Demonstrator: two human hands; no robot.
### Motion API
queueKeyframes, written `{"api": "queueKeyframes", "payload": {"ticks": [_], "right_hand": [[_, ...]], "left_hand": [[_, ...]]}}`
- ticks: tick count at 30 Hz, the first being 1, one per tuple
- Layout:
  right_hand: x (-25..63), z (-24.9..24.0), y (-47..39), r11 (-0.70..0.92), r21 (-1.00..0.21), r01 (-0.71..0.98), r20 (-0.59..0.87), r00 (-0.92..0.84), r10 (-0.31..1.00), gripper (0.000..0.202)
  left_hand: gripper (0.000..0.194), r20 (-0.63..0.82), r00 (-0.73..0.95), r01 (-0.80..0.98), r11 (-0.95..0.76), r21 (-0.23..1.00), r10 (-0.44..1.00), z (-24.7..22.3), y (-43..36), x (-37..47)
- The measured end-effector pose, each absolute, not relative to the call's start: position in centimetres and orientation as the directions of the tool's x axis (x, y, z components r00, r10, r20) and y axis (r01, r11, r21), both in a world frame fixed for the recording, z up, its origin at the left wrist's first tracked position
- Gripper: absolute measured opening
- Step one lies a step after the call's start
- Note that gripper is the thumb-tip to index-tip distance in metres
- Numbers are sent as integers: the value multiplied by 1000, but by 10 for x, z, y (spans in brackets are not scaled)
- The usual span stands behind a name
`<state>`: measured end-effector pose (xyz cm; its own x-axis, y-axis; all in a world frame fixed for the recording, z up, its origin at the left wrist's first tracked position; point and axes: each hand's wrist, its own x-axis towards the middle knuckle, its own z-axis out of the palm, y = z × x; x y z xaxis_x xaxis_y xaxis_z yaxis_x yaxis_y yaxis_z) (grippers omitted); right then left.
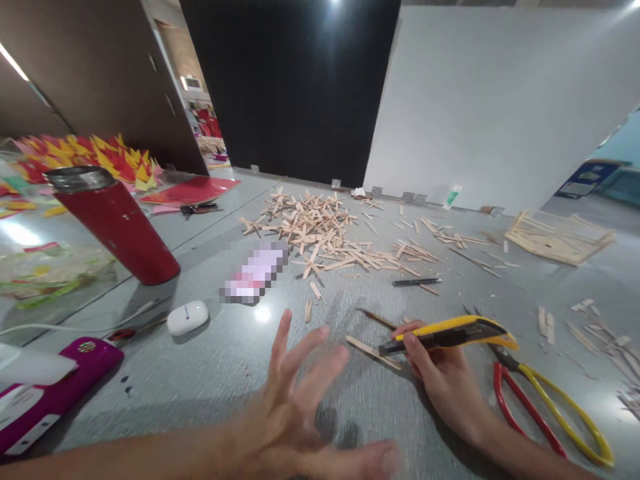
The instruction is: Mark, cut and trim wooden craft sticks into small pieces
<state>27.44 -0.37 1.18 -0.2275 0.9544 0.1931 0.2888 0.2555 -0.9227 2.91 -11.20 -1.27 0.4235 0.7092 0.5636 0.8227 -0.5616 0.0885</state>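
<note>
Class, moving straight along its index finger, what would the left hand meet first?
Probably the nearest flat wooden stick, though the left hand may pass above it; its height is unclear.

Yellow cutter [445,331]: yellow body, black slider section, dark nose. Gripped in right hand [445,373], lengthwise roughly parallel to far edge of tabletop [215,373], nose toward left edge, butt toward right edge. Held above surface. Blade length unclear.

Wooden stick [365,347]: pale, flat, narrow, straight. Lying flat on tabletop, right of middle, far nearer the near edge than the far one. Runs diagonal: left end angled to far edge, right end to near edge, close by right-hand fingers. Cutter nose overlaps it in view; contact can't be told. Any cut mark too small to tell.
</note>
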Motion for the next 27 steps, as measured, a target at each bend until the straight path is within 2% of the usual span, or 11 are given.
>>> {"api": "queueKeyframes", "payload": {"ticks": [1,3,5,8,11,14,18,21,25,27], "right_hand": [[274,12,-4,260,-922,287,199,-225,954,55],[275,12,-4,274,-919,284,214,-225,951,54],[275,12,-4,288,-915,282,228,-228,947,53],[275,12,-5,306,-910,279,246,-230,941,48],[277,11,-8,369,-897,243,291,-301,908,38],[281,10,-11,451,-860,238,317,-444,838,26],[287,10,-12,556,-778,293,392,-466,793,16],[286,11,-13,532,-795,292,327,-533,781,16],[284,9,-13,560,-781,274,417,-438,796,18],[282,7,-13,538,-798,271,377,-471,797,18]], "left_hand": [[88,604,431,816,-575,55,670,-10,-113,30],[76,665,455,805,-593,-23,592,-4,-113,33],[65,673,465,797,-604,-34,576,0,-111,35],[68,660,454,799,-601,-4,599,0,-110,35],[76,609,484,821,-567,-68,628,-4,-110,35],[69,590,505,828,-546,-125,630,-6,-109,34],[65,583,513,830,-536,-152,630,-6,-108,34],[65,581,510,835,-527,-159,634,-6,-107,34],[65,588,497,843,-517,-152,638,-7,-106,34],[60,582,511,836,-522,-167,633,-5,-105,34]]}}
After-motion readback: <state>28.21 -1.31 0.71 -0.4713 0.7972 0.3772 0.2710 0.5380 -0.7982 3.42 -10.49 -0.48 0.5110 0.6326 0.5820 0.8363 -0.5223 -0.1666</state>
